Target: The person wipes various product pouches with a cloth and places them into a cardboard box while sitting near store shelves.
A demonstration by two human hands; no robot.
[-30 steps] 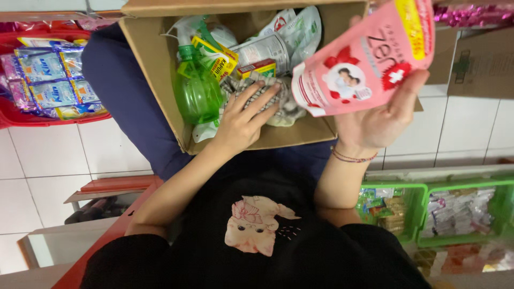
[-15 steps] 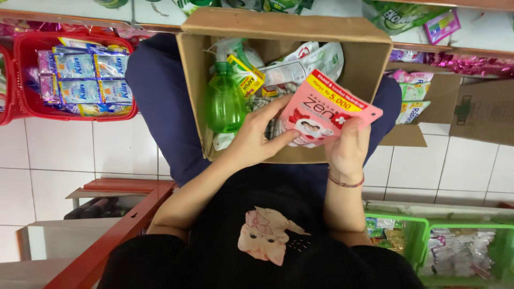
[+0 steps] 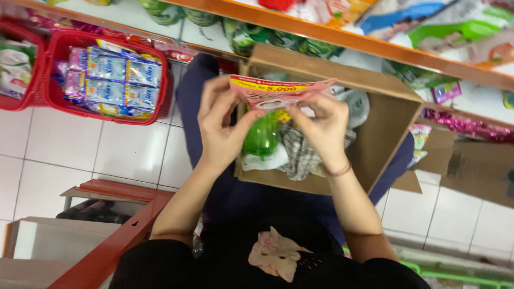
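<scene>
White floor tiles [image 3: 69, 160] fill the left of the frame, and at the upper left I see a red plastic basket [image 3: 160, 96] packed with blue and purple sachets [image 3: 115, 80]. Lower left sits a low red-topped step stool [image 3: 115, 191] beside a red metal bar [image 3: 115, 249] that runs diagonally toward the bottom edge.

Moving toward the centre, my left hand [image 3: 219, 126] is raised above an open cardboard box [image 3: 393, 126] that rests on my lap. Its thumb and fingers are pressed together in a pinch on the left end of a flat pink sachet pack [image 3: 281, 91]. The pack is held edge-on to the camera, so I see it as a thin band; its long axis runs left to right across the upper middle of the frame, between both hands and directly above the box opening.

Under the pack, inside the box, lie a green plastic bottle [image 3: 262, 138], a checked cloth or packet [image 3: 302, 155] and some pale wrapped packets [image 3: 350, 104]; I cannot tell more of them.

Right of centre, my right hand [image 3: 321, 126], with a thin bracelet at the wrist, pinches the right end of the pack the same way. Both hands are equally close; each has one end.

Along the top right runs an orange-edged shelf [image 3: 375, 43] with green and white packets [image 3: 444, 32], and a second flattened carton [image 3: 476, 160] lies at the right edge.
</scene>
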